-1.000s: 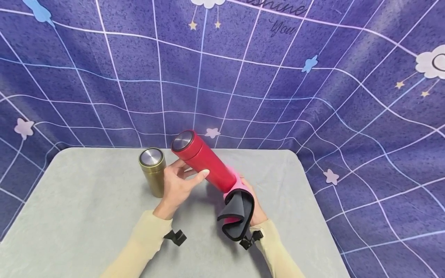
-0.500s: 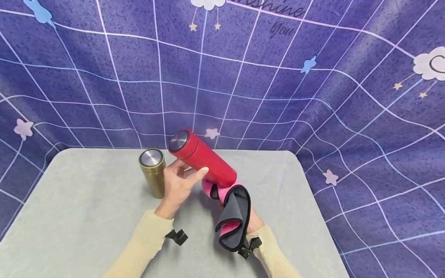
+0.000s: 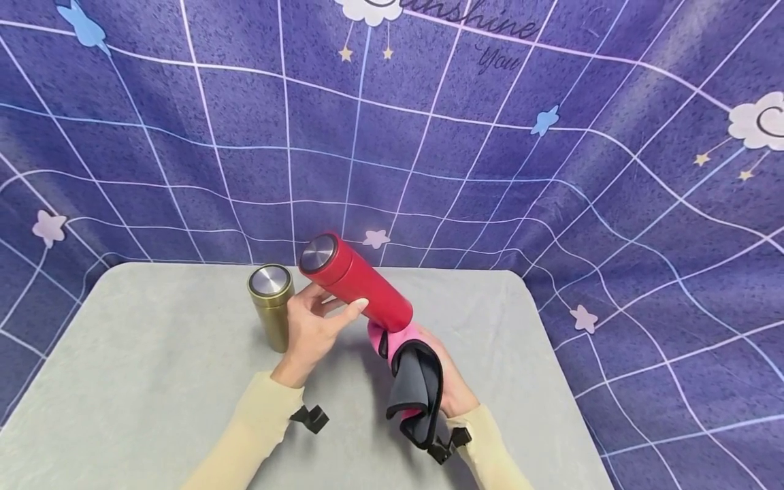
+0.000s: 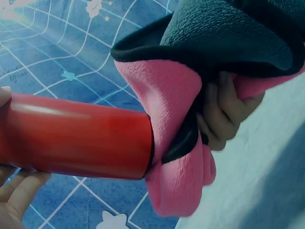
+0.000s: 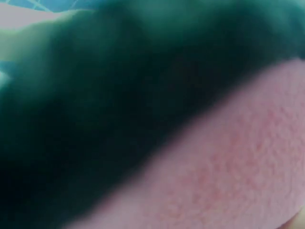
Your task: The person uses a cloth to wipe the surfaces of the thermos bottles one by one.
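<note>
a red bottle tipped to meet a fluffy cloth
the left hand grips the red bottle, which slants out to that hand's right, seemingly so its bottom faces the right hand. the right hand's fingers curl round the bunched cloth, likely so the pink side can touch that end. the gold bottle stands just left of the left hand, held by neither.

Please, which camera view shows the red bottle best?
The head view: the red bottle shows from lid to lower end, tilted in the left hand. The left wrist view cuts off its lid end; the right wrist view shows none of it.
</note>
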`<state>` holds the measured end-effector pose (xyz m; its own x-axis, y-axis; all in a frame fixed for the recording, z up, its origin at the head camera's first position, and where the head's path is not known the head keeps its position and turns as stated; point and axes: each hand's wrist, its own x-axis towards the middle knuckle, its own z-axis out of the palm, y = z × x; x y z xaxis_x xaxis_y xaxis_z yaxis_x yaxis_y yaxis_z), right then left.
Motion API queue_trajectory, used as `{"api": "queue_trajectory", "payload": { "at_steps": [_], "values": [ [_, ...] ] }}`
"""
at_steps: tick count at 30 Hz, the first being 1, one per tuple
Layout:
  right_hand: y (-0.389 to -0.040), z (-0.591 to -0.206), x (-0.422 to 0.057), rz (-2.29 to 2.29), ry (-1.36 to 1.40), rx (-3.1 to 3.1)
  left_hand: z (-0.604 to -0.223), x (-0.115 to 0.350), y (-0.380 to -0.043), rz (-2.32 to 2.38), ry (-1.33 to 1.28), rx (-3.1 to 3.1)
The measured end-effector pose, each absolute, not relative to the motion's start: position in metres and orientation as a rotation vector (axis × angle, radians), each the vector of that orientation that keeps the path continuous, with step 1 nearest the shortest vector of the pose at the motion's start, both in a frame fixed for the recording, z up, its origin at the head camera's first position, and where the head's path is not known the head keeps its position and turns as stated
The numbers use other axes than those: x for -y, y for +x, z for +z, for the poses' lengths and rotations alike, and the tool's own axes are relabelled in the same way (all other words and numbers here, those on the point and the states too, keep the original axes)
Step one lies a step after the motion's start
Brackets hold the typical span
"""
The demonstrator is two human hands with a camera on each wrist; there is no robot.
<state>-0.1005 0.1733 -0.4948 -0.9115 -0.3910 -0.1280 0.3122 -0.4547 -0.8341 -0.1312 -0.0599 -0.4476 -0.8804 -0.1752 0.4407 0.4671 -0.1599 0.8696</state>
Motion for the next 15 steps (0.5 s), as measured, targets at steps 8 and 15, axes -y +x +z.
{"api": "queue_trajectory", "payload": {
  "at_steps": [8,15],
  "values": [
    [-0.1,-0.494,-0.181,-2.339,0.05,-1.644,-0.45,0.063,-0.13,-2.051,-0.345,1.745],
    [-0.102,-0.49,-0.184,-2.352,0.142,-1.767,-0.451,0.065,-0.127,-2.028,-0.365,1.773]
  ]
}}
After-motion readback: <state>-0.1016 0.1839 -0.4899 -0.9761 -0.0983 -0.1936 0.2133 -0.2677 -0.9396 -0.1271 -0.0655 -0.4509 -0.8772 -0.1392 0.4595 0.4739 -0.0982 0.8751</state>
